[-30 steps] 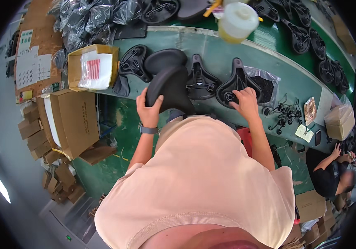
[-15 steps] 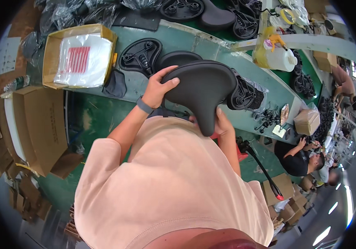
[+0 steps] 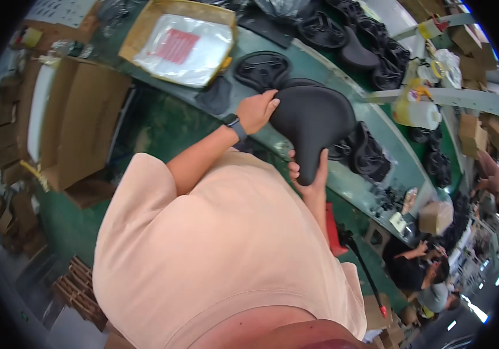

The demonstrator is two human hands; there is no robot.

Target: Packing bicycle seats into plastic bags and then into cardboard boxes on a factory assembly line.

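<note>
A black bicycle saddle (image 3: 313, 119) is held in front of me, its smooth padded top facing up and its nose toward my body. My left hand (image 3: 257, 112) grips the wide rear end at its left edge, thumb on top. Around the narrow nose, my right hand (image 3: 312, 172) wraps its fingers and thumb. Just behind the held saddle, another black saddle (image 3: 300, 82) lies partly hidden on the green workbench (image 3: 342, 70). An upturned saddle (image 3: 263, 68) with its underside frame showing rests to the left of that one.
A yellow-edged box (image 3: 226, 43) with plastic bags stands at the bench's left. More upturned saddles (image 3: 371, 157) lie to the right. A large cardboard carton (image 3: 86, 116) stands on the floor at left. At far right, a co-worker in black (image 3: 409, 267) sits by the bench.
My view has turned, so the bench and boxes appear shifted right. The saddle stays in both hands; my right hand now shows its fingers wrapped round the nose.
</note>
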